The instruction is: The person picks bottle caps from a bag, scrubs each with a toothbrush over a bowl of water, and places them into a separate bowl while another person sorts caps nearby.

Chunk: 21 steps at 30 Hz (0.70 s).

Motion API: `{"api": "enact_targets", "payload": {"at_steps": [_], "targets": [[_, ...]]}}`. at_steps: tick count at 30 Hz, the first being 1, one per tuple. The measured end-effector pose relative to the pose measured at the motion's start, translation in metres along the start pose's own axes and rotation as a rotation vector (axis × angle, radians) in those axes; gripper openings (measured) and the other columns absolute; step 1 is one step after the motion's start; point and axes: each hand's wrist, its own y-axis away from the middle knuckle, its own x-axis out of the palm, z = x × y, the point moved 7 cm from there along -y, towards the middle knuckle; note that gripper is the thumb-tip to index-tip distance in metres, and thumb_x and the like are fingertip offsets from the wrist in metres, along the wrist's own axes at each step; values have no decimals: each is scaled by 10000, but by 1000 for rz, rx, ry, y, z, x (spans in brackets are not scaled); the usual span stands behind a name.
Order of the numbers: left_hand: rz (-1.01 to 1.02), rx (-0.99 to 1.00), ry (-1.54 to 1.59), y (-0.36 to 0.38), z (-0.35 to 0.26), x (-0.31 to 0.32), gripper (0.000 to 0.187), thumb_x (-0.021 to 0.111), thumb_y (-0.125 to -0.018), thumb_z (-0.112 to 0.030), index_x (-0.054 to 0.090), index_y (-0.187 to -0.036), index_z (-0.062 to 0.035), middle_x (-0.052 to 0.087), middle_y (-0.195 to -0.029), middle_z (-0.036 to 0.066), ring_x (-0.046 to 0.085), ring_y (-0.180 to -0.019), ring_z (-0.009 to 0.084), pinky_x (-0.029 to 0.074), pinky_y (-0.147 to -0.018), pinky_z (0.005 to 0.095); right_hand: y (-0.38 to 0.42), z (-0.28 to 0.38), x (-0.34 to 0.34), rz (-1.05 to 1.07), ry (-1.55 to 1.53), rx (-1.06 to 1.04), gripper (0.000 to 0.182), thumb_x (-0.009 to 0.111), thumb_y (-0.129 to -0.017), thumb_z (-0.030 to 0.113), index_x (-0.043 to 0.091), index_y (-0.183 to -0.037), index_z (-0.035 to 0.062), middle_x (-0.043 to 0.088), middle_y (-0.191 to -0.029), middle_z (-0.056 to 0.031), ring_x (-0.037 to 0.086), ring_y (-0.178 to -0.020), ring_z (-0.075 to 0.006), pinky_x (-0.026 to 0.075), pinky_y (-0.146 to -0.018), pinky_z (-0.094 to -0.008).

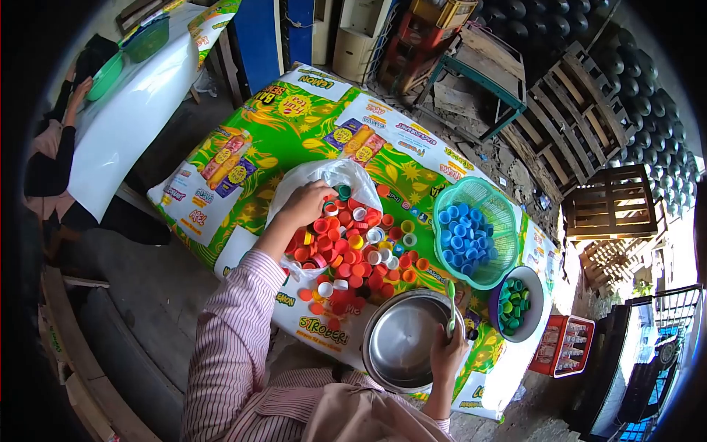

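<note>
My left hand (311,204) is curled over the opening of a white plastic bag (291,180), its fingertips closed at a dark green bottle cap (344,191). Loose bottle caps (353,258), mostly red with some orange, yellow and white, spill from the bag over the table. At the front, my right hand (446,357) grips a slim pale-green stick (451,303) that stands upright, shaped like a toothbrush handle. This hand is right at the rim of a steel pot (403,346), with bare metal showing inside.
A mint-green basket (504,221) of blue caps stands right of the pile, beside a purple bowl (539,295) of green caps. A patterned plastic cover (272,110) lies over the table. Another person (59,158) holds a green basin at left. A red bottle crate (563,345) is at right.
</note>
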Motion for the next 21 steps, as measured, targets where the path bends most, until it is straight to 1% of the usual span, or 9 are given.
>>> {"api": "enact_targets", "payload": {"at_steps": [2,3,4,6,10,11,14,18,21], "targets": [[185,57,-22,-9,8,18,332,613,-677,-1,593,-986,-120,513,-1043,63,502,-1002,253,420,-835,359,12,-14,-4,227,6,399,357,582,-791,104,511,-1117,-22,614,-836,-217,618,-726,-340,471,-619,-356],[262,48,-25,-13,8,23,361,660,-650,-24,594,-990,-124,488,-1060,54,474,-1045,252,409,-855,357,17,-20,-7,317,86,520,344,578,-796,99,517,-1112,-24,616,-850,-207,615,-691,-331,463,-599,-350],[268,54,-20,-13,7,24,361,660,-650,-24,594,-990,-124,488,-1060,54,474,-1045,252,409,-855,357,18,-20,-9,315,91,528,344,578,-796,99,517,-1112,-24,616,-850,-207,615,-691,-331,463,-599,-350],[344,89,-15,-14,3,26,353,659,-662,-29,587,-1005,-78,498,-1024,67,475,-1038,239,402,-866,326,12,-11,-18,167,54,388,322,569,-803,88,525,-1099,-29,621,-825,-193,606,-620,-302,449,-556,-340],[160,179,-2,-12,4,10,332,672,-689,-113,582,-1005,-69,516,-980,93,501,-980,267,408,-857,343,14,-15,-14,189,42,468,298,560,-809,81,537,-1085,-30,625,-812,-183,605,-613,-271,443,-546,-333],[168,136,6,-11,5,6,301,653,-706,-130,575,-986,-56,529,-988,105,509,-966,277,412,-850,348,14,-15,-13,189,41,472,298,560,-809,81,537,-1085,-30,625,-812,-183,605,-613,-271,443,-546,-333],[106,86,29,-7,-4,-15,276,639,-713,-135,564,-961,-38,530,-1027,115,521,-957,272,431,-816,343,9,-9,-12,136,-8,354,299,560,-811,81,537,-1088,-26,626,-815,-172,593,-582,-266,434,-530,-329],[-95,83,280,9,-34,-55,305,676,-674,-105,541,-935,-25,586,-906,109,581,-869,251,459,-775,314,3,-5,-16,57,-46,256,283,565,-808,80,547,-1070,-23,612,-734,-167,561,-527,-261,409,-498,-322],[-146,62,350,30,-54,-60,328,689,-668,-106,539,-946,-19,606,-912,108,598,-857,234,462,-778,300,4,-9,-24,42,-45,229,313,582,-791,69,537,-1093,-1,584,-649,-160,540,-480,-248,399,-470,-321]]}}
